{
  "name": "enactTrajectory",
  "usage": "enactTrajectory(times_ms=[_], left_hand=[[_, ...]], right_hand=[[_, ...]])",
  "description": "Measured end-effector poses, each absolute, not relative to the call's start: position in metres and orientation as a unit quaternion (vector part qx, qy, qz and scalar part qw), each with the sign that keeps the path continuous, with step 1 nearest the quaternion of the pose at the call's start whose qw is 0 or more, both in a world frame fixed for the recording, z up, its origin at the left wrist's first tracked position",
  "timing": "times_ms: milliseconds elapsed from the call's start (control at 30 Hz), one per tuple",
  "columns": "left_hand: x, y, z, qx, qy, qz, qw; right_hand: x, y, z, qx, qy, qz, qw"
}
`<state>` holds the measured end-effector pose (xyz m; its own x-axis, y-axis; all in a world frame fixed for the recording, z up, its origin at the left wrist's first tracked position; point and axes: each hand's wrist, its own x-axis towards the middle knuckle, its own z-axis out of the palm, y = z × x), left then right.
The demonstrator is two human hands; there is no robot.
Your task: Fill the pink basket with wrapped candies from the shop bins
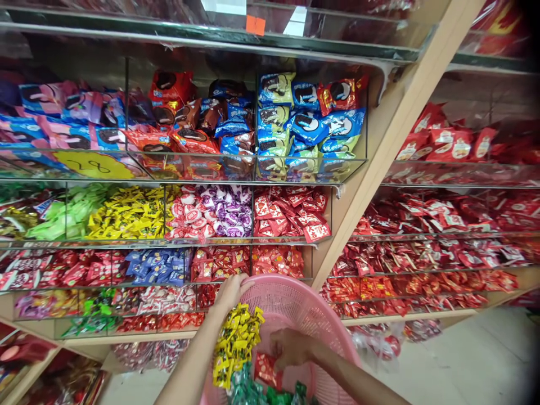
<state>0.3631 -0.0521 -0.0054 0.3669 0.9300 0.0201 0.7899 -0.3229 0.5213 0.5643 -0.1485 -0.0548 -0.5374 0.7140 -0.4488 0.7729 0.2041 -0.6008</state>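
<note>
My left hand (230, 291) is closed over the far left part of the rim of a pink plastic basket (333, 320). Inside the basket, my right hand (292, 347) has its fingers curled down onto a red printed snack packet (265, 368), pinching its edge. Yellow-wrapped candies (236, 343) are heaped along the basket's left side, next to my left forearm. Nearer to me lie green-wrapped candies (248, 389), partly cut off by the bottom of the view. The fingertips of my left hand are partly hidden at the rim.
Shelves with clear dividers stand in front, filled with wrapped sweets: yellow candies (130, 211), blue packets (158, 265), red packets (278, 261). A slanting wooden post (379, 163) separates them from shelves of red packets (439, 211). Clear bags (379, 343) rest beneath, by the tiled floor (459, 365).
</note>
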Motion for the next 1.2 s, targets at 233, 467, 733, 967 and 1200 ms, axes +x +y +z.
enactTrajectory(times_ms=[233,467,733,967,1200], left_hand=[[0.363,-0.055,-0.007,0.795,0.538,0.172,0.222],[0.361,-0.054,-0.015,0.789,0.533,0.197,0.235],[0.361,-0.051,-0.015,0.773,0.545,0.198,0.259],[0.361,-0.054,-0.012,0.77,0.555,0.184,0.256],[0.362,-0.054,-0.01,0.775,0.558,0.173,0.241]], right_hand=[[0.57,-0.14,-0.04,0.463,0.775,-0.428,-0.043],[0.598,-0.088,0.02,0.535,0.741,-0.301,-0.272],[0.606,-0.038,0.02,0.718,0.641,-0.154,-0.226],[0.594,-0.032,0.014,0.746,0.636,-0.113,-0.159],[0.596,-0.028,0.006,0.736,0.634,-0.138,-0.192]])
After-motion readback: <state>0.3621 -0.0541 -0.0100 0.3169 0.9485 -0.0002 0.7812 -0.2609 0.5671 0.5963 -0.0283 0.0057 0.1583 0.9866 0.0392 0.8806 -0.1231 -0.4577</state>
